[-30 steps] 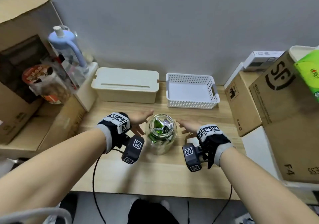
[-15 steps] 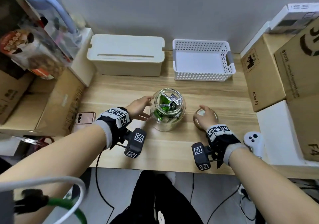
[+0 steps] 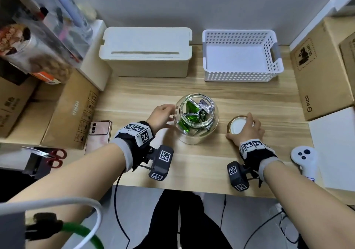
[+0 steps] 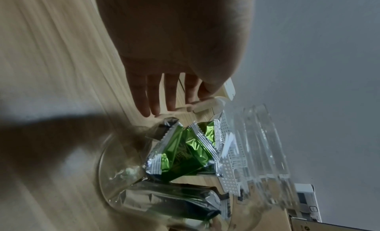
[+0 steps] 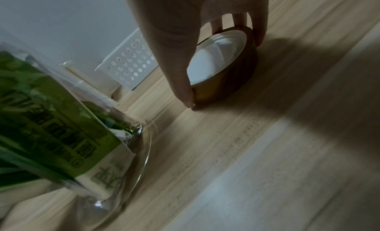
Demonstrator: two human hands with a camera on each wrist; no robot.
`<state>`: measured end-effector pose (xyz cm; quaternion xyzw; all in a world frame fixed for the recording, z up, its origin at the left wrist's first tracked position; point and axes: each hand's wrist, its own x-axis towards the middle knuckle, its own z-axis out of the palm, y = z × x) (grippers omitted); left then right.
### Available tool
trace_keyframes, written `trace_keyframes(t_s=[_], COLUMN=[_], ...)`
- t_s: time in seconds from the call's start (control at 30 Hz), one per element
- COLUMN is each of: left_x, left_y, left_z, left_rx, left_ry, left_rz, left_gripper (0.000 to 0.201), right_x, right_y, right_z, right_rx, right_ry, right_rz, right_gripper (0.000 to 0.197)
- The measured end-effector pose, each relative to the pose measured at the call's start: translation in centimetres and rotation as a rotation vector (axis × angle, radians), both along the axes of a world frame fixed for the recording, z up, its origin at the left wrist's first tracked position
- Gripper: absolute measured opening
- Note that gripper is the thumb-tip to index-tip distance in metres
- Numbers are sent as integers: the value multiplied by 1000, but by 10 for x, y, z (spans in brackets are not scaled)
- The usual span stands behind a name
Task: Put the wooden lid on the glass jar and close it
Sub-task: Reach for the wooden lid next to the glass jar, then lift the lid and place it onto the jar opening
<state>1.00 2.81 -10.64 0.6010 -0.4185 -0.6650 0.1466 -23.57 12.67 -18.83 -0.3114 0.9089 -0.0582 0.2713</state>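
Note:
A lidless glass jar (image 3: 196, 118) (image 4: 185, 161) with green and silver packets stands mid-table. My left hand (image 3: 163, 117) lies against its left side; the left wrist view shows its fingers (image 4: 152, 94) straight beside the glass. To the jar's right the wooden lid (image 3: 237, 125) (image 5: 218, 60) lies on the table, white inner face up. My right hand (image 3: 247, 128) grips the lid's rim, the thumb (image 5: 180, 81) on the near side and the fingers (image 5: 260, 31) on the far side.
A cream closed box (image 3: 146, 53) and a white perforated basket (image 3: 240, 76) stand behind the jar. Cardboard boxes (image 3: 322, 66) flank the right, more boxes (image 3: 71, 110) the left. A phone (image 3: 99, 131), red scissors (image 3: 51, 155) and a white controller (image 3: 304, 158) lie nearby.
My right hand has left the jar's side, gone right to the lid and closed on its rim. The left hand has settled against the jar. The head view has tipped downward.

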Motion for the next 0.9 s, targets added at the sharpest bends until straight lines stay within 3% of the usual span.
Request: trace_keyframes(t_s=[0.23,0.37,0.53,0.7,0.9], left_x=[2,-1,-21,-36,-28], left_y=[-4,-15,-28,-18,-17], left_z=[10,34,84,124,126], left_rx=[-62,-175,-373,-207,-104], left_ry=[-20,-25,57,254,295], left_rz=[-11,-16,-24,-356,-428], left_gripper=[23,30,38,53,64], right_x=[7,10,33,75,94], right_y=[0,-18,-37,-45,-36], right_z=[29,90,166,194,193], right_rx=[-42,-322,-688,-748,-713], right_ry=[-116,-233,-429,-663,-866], right_rz=[-94,-135,37,169,275], right_gripper=[111,104,96,91,97])
